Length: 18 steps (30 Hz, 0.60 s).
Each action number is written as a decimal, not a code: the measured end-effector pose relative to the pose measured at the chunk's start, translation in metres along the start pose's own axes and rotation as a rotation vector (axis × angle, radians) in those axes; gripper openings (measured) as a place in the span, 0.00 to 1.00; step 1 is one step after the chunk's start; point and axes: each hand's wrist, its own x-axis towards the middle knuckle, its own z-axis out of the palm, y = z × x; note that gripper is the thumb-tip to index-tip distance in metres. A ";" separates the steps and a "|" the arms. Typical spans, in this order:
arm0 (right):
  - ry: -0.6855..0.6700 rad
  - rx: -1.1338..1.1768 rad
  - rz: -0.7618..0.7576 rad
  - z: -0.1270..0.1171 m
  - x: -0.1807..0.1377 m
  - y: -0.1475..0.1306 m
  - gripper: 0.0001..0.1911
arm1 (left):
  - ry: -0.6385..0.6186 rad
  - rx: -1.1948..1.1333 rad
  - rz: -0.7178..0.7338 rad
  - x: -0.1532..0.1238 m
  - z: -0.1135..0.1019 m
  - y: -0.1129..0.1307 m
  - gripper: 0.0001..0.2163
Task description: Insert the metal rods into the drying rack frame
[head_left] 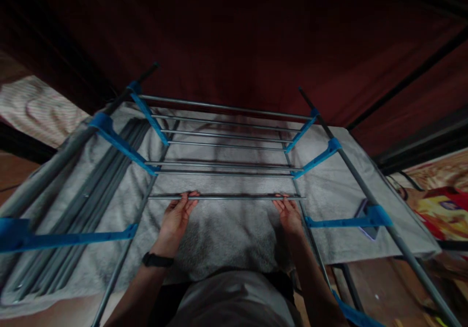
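Note:
A thin grey metal tube (234, 197) lies level across the middle of the view, with both hands on it. My left hand (179, 214) grips it near its left end, and a dark band circles that wrist. Near the right end, my right hand (288, 212) has its fingers closed around the tube. Around them stands a rack frame of grey tubes with blue plastic brackets (122, 144). Several cross tubes (224, 146) span the brackets beyond my hands. Nearest the right hand is another blue bracket (332, 222).
Loose grey tubes (95, 200) lie in a bundle on the grey blanket (226, 234) at left. A phone (369, 229) rests on the blanket behind the right bracket. Dark red cloth (234, 44) hangs at the back. Long side poles (365, 190) slope up past both arms.

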 end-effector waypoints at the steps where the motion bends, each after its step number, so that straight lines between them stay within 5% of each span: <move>1: -0.005 -0.009 -0.005 -0.003 0.001 0.001 0.18 | -0.019 0.008 0.001 -0.001 0.000 -0.001 0.12; 6: -0.023 -0.056 -0.008 -0.016 0.007 0.004 0.20 | -0.065 0.029 0.019 -0.003 -0.005 -0.005 0.06; 18: 0.030 -0.066 -0.024 -0.018 0.004 -0.003 0.09 | -0.096 -0.074 0.010 -0.004 -0.010 -0.007 0.12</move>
